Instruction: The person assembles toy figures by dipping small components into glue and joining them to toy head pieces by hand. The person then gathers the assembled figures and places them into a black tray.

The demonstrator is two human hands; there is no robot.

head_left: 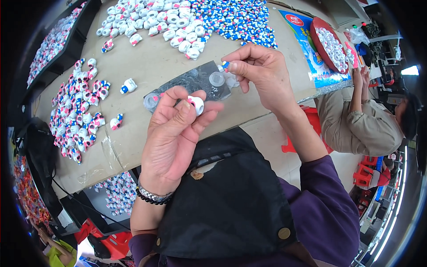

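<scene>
Left hand (171, 129): fingers curled, thumb and fingers closed on a white toy head (199, 105), held above the near edge of the counter (155, 58). Right hand (264, 75): thumb and forefinger pinched on a small blue-and-yellow piece (225, 66); the two apart. Below: dark mat (187, 83) bearing a clear round dish (216, 79). Beyond the mat: white heads (147, 20) heaped beside blue pieces (238, 22). At left: a pile of pink-and-white toys (80, 118).

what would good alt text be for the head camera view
A person's left hand holds a small white-and-pink piece; the right hand pinches a tiny blue part over a worktable. White pieces and blue parts lie heaped beyond a dark mat.
</scene>
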